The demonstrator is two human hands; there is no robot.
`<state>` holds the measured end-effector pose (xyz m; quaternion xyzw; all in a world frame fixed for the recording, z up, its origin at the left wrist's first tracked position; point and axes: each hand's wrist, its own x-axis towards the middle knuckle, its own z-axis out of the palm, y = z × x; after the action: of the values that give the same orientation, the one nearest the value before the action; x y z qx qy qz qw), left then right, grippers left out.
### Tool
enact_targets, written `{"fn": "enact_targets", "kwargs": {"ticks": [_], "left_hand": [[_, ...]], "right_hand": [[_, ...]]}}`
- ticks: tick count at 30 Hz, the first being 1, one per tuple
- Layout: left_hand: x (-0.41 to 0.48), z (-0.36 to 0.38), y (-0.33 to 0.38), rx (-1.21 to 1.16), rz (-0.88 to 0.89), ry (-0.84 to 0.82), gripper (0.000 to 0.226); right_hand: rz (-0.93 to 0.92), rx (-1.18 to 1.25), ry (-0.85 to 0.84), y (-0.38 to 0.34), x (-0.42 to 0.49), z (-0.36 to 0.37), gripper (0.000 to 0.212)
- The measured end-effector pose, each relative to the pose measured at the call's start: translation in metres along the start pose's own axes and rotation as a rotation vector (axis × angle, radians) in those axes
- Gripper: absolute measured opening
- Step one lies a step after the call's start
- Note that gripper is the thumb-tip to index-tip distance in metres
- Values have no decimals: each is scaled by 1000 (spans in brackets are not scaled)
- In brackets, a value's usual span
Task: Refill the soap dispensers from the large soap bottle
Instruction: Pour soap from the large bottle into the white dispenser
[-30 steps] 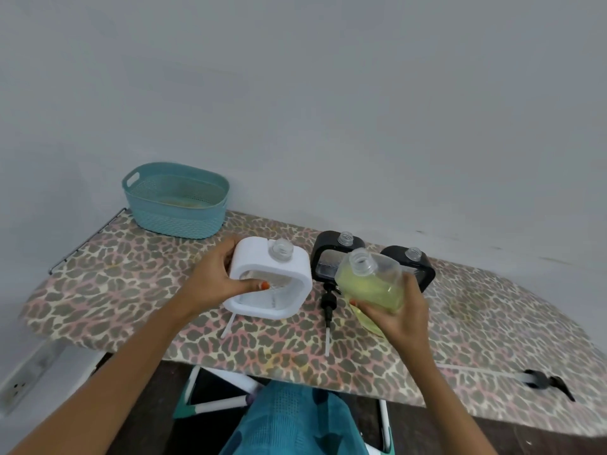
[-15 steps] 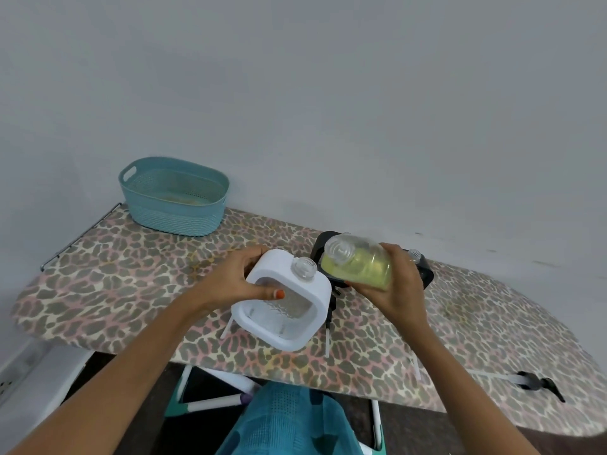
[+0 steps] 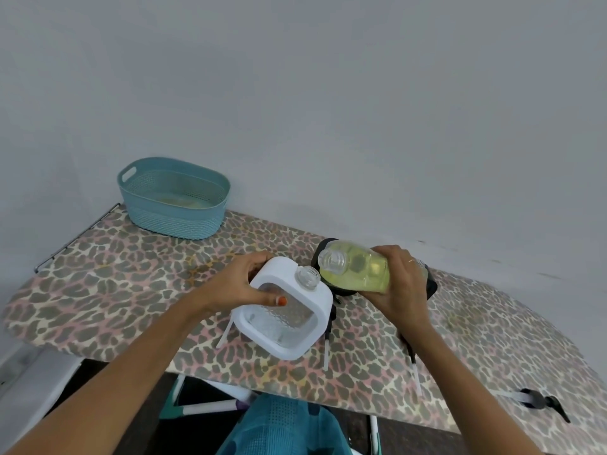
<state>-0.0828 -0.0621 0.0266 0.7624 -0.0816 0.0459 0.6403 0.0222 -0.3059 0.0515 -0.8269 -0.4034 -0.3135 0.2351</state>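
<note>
Left hand [image 3: 239, 284]: grips the white soap dispenser [image 3: 323, 302] at its upper left corner, thumb across the front, tilting it toward the right.
Right hand [image 3: 399, 284]: fingers wrapped round the soap bottle [image 3: 358, 272] of yellow-green liquid, held over the ironing board [image 3: 131, 274].
Bottle axis: nearly level, uncapped mouth [image 3: 332, 261] pointing left.
Deciding gap: the mouth sits just above and right of the dispenser's open neck [image 3: 307, 276], near but apart; no stream is visible.
Likely need: centre the mouth over the neck, then tip further.
</note>
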Motion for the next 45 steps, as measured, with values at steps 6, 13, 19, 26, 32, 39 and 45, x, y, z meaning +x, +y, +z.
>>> {"fn": "enact_targets", "kwargs": {"ticks": [6,13,19,26,32,39,45], "left_hand": [[5,0,-5,36,1,16,74],[8,1,-7,33,-5,-2,57],[8,0,-7,26,-8,0,41],[10,1,-13,31,-3,25,63],[10,4,-12,16,0,8,43],[12,3,-17,-2,9,15,50],[16,6,-21,-3,2,24,60]], "right_hand": [[-23,-33,-11,6,1,1,49],[-68,-92,-34,10,3,2,47],[-83,-130,-53,14,6,1,46],[-99,-181,-67,18,5,4,72],[-121,-193,-62,19,6,3,73],[-144,-210,-60,22,8,1,76],[-170,-223,-49,21,8,0,74]]}}
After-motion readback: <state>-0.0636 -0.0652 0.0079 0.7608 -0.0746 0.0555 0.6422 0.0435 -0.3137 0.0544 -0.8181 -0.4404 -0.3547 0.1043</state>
